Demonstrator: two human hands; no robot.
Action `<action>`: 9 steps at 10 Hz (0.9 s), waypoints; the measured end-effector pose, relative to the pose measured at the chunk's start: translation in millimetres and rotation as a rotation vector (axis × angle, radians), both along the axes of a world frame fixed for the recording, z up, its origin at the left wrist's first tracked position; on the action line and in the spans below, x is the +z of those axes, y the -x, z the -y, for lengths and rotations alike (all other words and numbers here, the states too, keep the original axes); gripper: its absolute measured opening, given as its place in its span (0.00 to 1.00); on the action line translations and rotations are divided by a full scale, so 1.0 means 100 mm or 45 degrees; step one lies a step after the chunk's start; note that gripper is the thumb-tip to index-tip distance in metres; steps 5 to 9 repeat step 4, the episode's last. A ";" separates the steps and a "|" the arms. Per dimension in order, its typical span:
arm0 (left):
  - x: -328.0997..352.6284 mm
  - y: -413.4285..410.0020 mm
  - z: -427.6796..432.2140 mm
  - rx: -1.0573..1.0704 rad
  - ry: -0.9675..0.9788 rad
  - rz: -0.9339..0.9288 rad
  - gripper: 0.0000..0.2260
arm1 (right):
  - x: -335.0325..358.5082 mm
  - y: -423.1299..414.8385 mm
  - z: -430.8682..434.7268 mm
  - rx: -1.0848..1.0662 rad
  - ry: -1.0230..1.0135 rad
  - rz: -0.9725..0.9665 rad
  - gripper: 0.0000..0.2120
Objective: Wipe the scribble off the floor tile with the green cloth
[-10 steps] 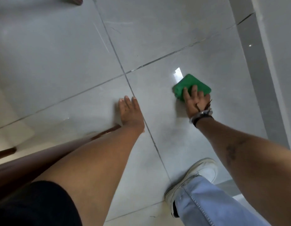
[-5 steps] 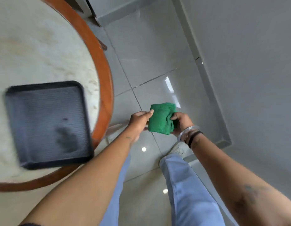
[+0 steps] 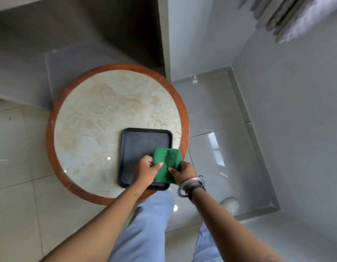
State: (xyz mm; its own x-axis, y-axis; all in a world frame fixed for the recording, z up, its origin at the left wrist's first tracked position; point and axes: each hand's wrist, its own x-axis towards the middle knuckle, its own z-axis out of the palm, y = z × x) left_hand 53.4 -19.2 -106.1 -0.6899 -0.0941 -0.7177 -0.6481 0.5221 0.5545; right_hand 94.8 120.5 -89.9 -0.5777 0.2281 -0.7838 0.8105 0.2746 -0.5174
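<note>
I hold the folded green cloth in both hands over the right side of a black tray. My left hand pinches its left edge with thumb and fingers. My right hand, with bangles at the wrist, grips its right edge. The glossy grey floor tile lies to the right of the table, and no scribble shows on it from here.
The tray rests on a round marble-topped table with a brown wooden rim. My legs in light blue jeans and a white shoe are below. A grey wall with a skirting runs along the right.
One second ago my right hand pressed the cloth on the floor with my left hand flat on the tile. Since then I rose, and both hands carried the cloth over the tray.
</note>
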 end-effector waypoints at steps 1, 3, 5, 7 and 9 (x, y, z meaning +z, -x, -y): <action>-0.08 0.03 0.22 -0.079 0.140 -0.070 0.09 | -0.13 0.04 0.34 0.118 -0.179 0.099 0.14; -0.06 0.05 0.37 -0.593 0.492 -0.019 0.11 | -0.23 -0.11 0.56 0.293 -0.430 0.233 0.13; 0.27 0.05 0.28 -0.911 0.710 -0.061 0.15 | 0.10 -0.15 0.23 0.240 -0.471 0.152 0.10; 0.27 0.05 0.28 -0.911 0.710 -0.061 0.15 | 0.10 -0.15 0.23 0.240 -0.471 0.152 0.10; 0.27 0.05 0.28 -0.911 0.710 -0.061 0.15 | 0.10 -0.15 0.23 0.240 -0.471 0.152 0.10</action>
